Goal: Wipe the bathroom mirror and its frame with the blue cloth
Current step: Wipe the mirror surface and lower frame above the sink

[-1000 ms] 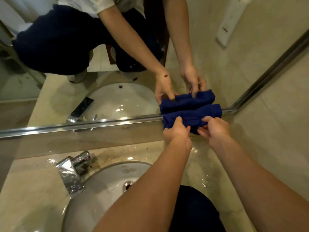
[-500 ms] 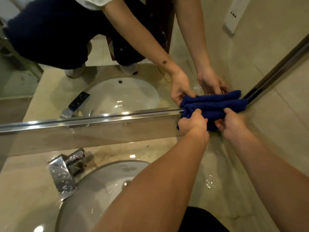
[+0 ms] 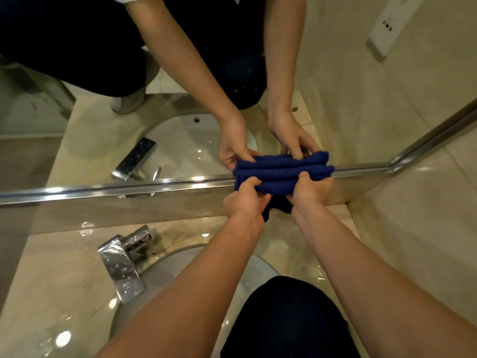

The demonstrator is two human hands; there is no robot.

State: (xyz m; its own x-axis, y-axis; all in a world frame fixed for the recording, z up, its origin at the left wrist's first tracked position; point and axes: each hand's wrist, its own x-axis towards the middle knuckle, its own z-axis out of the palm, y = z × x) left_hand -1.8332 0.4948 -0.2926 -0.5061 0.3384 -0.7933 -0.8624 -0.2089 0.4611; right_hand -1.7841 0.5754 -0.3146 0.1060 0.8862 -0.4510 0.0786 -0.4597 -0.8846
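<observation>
A folded blue cloth (image 3: 281,180) is pressed against the mirror's chrome bottom frame (image 3: 129,188), a little left of the frame's right corner. My left hand (image 3: 245,200) grips the cloth's left end. My right hand (image 3: 311,189) grips its right end. The mirror (image 3: 90,125) above the frame reflects both hands, the cloth and the sink.
A wet beige stone counter (image 3: 51,267) holds a white basin (image 3: 180,270) and a chrome faucet (image 3: 124,262) at lower left. A tiled side wall (image 3: 413,228) closes the right. A white socket plate (image 3: 384,27) shows in the reflection. My dark-clothed knee (image 3: 284,319) is over the basin.
Both hands slid the cloth along the bottom frame to the right corner, then back a little to the left. The view has moved closer.
</observation>
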